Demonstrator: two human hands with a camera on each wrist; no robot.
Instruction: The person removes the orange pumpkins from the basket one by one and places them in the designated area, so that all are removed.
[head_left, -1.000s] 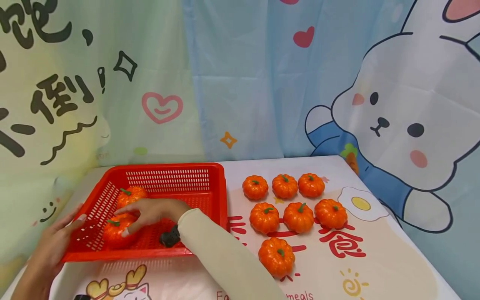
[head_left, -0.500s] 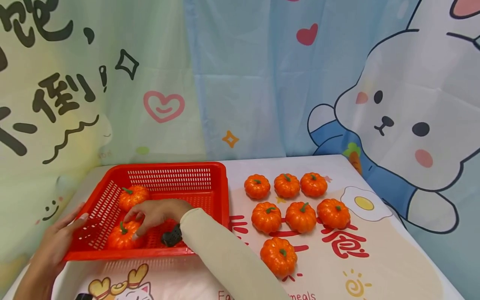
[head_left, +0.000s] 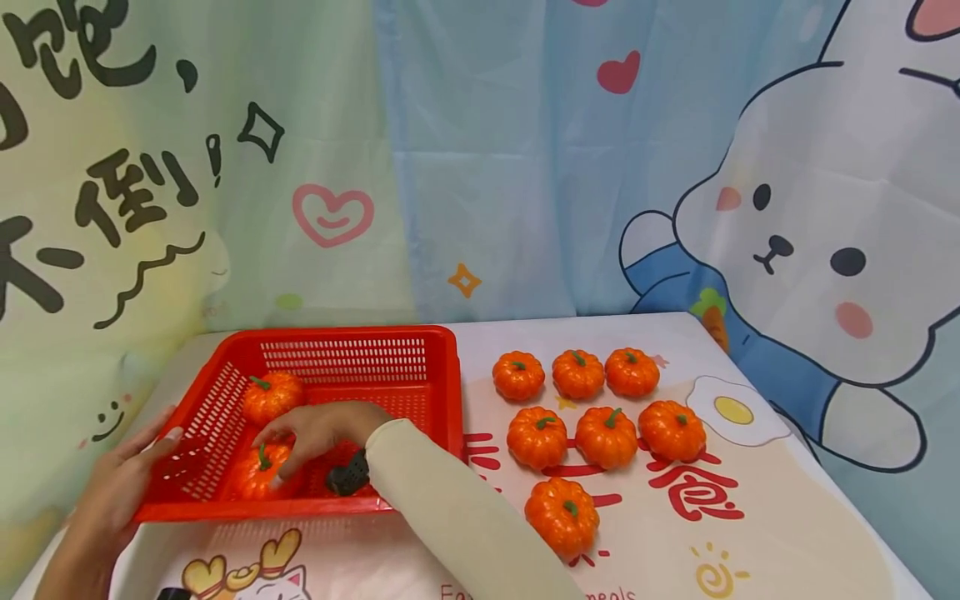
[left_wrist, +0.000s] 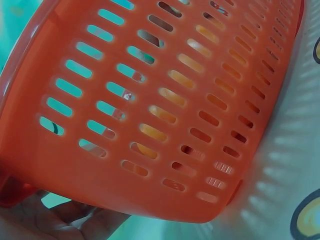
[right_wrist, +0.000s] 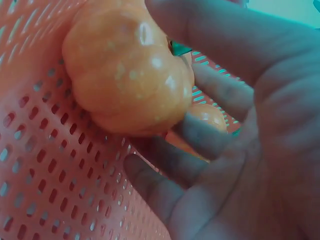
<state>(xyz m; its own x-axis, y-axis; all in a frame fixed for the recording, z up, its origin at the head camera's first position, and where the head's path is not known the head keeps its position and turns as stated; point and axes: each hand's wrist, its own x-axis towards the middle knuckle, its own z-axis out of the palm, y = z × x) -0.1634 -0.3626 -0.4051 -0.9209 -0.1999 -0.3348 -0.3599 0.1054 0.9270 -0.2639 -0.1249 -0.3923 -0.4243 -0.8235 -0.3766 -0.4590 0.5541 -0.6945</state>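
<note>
A small orange toy pumpkin [head_left: 258, 473] with a green stem sits near the front left of the red plastic basket [head_left: 360, 333]. My right hand [head_left: 330, 433] reaches into the basket and holds this pumpkin from its right side. In the right wrist view, the thumb lies over the top of the pumpkin [right_wrist: 125, 75] and the other fingers come round its far side. Just behind it in the basket is a second pumpkin [head_left: 273, 398]. My left hand [head_left: 120, 475] grips the basket's left rim, and in the left wrist view its fingers [left_wrist: 95, 222] show below the rim.
To the right of the basket, several pumpkins stand on the printed tablecloth [head_left: 787, 533]: two rows at the back and a single pumpkin [head_left: 562, 517] in front. A patterned curtain [head_left: 495, 167] hangs behind the table. A black device [head_left: 348, 477] sits at the right wrist.
The held pumpkin has shifted a little to the right in the basket, its stem turning slightly, and my right hand has moved with it. The left hand stays on the rim.
</note>
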